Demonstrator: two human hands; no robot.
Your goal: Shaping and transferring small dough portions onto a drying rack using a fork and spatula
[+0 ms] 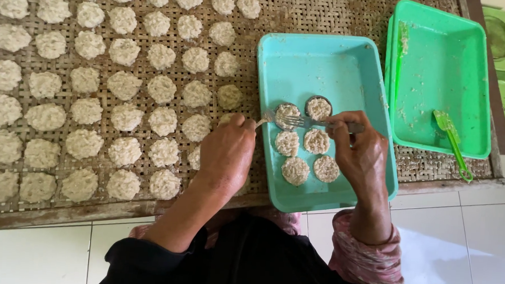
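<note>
The woven drying rack [303, 13] carried rows of rice patties [124, 85]. The turquoise tray [324, 60] lay on it, beside a green tray [443, 65]. The right hand [360, 149] gripped a fork [299, 122], lying horizontally, tines leftward over a dark ring mould [288, 114]. The left hand [227, 152] pinched that mould's edge.

Single head view: looks steeply down from above, close over woven drying rack [303, 13] and turquoise tray [329, 66]; rack's far edge cropped.

White tiled floor [475, 237] in soft daylight beneath a low woven bamboo rack [303, 13] with wooden frame.
</note>
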